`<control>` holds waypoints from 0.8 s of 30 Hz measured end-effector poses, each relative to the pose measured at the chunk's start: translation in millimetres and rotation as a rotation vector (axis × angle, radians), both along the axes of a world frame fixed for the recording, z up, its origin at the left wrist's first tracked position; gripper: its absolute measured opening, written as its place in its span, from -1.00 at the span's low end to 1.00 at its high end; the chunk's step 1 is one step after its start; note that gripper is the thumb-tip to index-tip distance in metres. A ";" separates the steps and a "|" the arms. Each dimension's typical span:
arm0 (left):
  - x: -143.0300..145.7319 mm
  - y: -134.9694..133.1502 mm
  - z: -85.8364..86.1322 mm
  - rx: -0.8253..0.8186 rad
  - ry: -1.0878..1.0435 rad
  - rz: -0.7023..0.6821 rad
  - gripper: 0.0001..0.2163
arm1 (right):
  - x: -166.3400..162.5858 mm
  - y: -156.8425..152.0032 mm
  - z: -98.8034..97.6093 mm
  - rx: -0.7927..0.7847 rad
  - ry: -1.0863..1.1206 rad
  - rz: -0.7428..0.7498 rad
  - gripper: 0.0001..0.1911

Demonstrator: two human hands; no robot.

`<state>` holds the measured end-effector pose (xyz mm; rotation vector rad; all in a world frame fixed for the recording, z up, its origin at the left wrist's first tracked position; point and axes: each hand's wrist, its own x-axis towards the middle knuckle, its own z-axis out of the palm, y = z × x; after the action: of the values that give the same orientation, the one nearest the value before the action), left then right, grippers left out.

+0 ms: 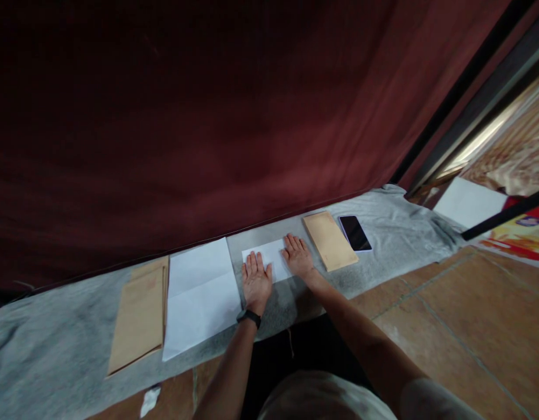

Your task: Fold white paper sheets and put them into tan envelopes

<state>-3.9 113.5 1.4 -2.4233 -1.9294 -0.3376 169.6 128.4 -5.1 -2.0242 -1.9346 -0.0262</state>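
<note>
A folded white sheet (pixel 273 255) lies on the grey cloth (pixel 55 344) in front of me. My left hand (pixel 255 281) lies flat on its left end, fingers stretched out, a black band on the wrist. Pressing the right end is my right hand (pixel 298 256), also flat and open. Just left of the hands lies a larger white paper (pixel 199 294) with a crease across it. A brown envelope (pixel 329 240) rests right of my right hand.
A stack of brown envelopes (pixel 139 315) lies at the left. A dark phone (pixel 354 233) sits beside the right envelope. A dark red curtain (pixel 186 116) hangs behind the cloth. Tiled floor (pixel 471 315) spreads to the right, with a crumpled white scrap (pixel 149 401) near the cloth's edge.
</note>
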 end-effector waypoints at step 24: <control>24.4 -25.0 6.4 -0.005 -0.065 -0.092 -0.47 | -14.5 -76.2 -5.4 0.030 0.026 -0.033 -0.44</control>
<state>20.4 88.5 7.8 -2.5408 -1.8492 -0.4198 155.1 52.2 -10.5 -2.0270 -1.8740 -0.0366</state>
